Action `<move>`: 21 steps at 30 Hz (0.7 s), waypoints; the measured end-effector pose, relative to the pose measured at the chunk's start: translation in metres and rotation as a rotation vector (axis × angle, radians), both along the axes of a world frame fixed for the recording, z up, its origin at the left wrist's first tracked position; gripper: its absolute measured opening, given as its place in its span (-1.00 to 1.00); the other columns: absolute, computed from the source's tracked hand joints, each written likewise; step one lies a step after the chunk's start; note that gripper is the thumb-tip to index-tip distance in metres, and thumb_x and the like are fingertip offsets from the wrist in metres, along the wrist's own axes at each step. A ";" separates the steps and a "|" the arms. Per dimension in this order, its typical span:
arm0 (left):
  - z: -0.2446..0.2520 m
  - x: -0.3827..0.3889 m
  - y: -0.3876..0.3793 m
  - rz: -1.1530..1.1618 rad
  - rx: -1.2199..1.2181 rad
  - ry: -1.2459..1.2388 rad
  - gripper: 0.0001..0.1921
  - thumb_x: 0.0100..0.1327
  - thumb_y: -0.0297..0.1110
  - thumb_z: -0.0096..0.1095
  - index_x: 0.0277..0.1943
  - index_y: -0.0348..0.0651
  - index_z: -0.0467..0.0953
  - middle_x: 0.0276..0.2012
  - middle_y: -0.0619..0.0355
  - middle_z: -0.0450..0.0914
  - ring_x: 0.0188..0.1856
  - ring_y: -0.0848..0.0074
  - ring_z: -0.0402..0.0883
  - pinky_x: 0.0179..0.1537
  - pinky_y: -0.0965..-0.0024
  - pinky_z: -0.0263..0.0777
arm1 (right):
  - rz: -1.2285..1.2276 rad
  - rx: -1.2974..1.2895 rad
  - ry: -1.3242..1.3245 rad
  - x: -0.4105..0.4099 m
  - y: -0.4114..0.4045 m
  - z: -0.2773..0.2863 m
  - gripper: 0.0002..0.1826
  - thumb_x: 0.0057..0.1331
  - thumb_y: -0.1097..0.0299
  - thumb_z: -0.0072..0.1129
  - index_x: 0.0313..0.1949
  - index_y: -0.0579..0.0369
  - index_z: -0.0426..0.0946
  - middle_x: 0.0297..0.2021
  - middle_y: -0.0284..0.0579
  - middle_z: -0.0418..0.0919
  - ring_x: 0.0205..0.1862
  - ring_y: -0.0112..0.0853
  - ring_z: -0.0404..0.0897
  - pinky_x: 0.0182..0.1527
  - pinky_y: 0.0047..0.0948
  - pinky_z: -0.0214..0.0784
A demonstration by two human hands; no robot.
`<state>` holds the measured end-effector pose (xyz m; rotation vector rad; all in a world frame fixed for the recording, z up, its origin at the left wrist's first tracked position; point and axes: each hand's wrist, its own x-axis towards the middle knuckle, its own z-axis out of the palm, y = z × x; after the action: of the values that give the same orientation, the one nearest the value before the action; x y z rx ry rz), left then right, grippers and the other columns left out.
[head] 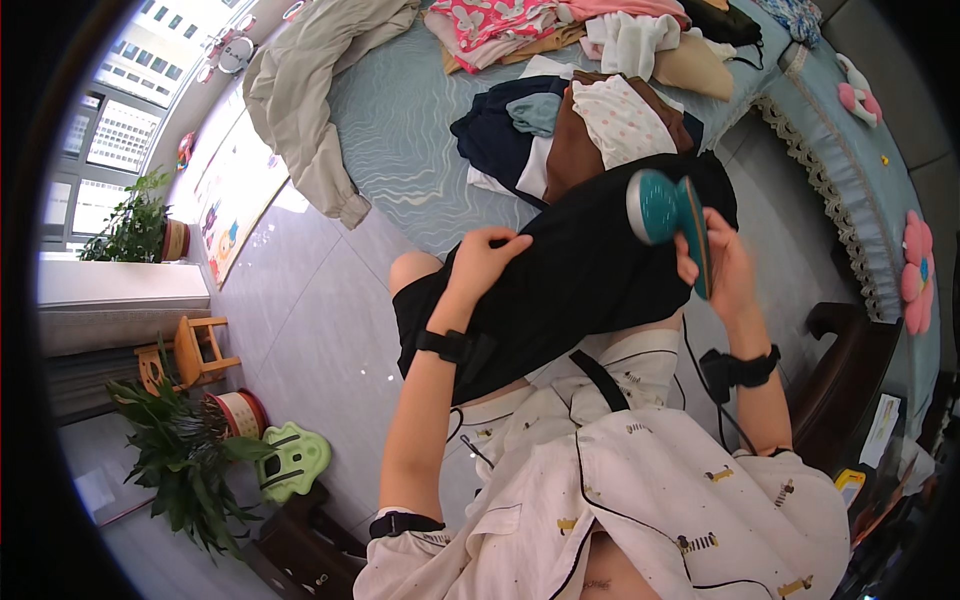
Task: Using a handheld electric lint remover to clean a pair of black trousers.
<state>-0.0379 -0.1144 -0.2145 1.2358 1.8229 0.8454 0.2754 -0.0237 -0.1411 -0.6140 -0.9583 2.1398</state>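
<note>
A black garment (570, 262) lies spread across my lap and reaches the edge of the cloth-covered seat ahead. My left hand (487, 259) rests on its left part, thumb and fingertips near the cloth; whether they pinch it I cannot tell. In my right hand (724, 262) is the handle of a teal handheld device, likely a fabric shaver (664, 214), held over the garment's right part. Its round head faces left. Whether the head touches the cloth is unclear. Black straps with small boxes circle both wrists.
Beyond the garment, a pile with a brown garment (566, 161) and a dotted white cloth (622, 124) lies on the blue seat cover (405, 135). A beige garment (300, 112) hangs over its left edge. A dark wooden armrest (847, 367) stands right; potted plants (187, 457) and a green stool (296, 461) stand left.
</note>
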 end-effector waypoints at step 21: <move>-0.021 -0.017 -0.010 0.022 0.042 -0.606 -0.86 0.27 -0.36 0.23 -0.31 -0.25 0.59 -0.40 0.36 0.55 -0.29 0.74 0.47 -0.23 0.64 0.31 | -0.143 0.211 -0.535 -0.109 -0.061 -0.040 -0.74 0.32 0.25 0.15 -0.40 0.06 0.28 -0.70 -0.27 0.43 -0.70 -0.63 0.40 -0.69 -0.70 0.15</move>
<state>-0.0553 -0.1240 -0.2352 0.8554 1.3332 1.1288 0.1668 -0.0844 -0.1814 -1.1401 -1.3554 1.7462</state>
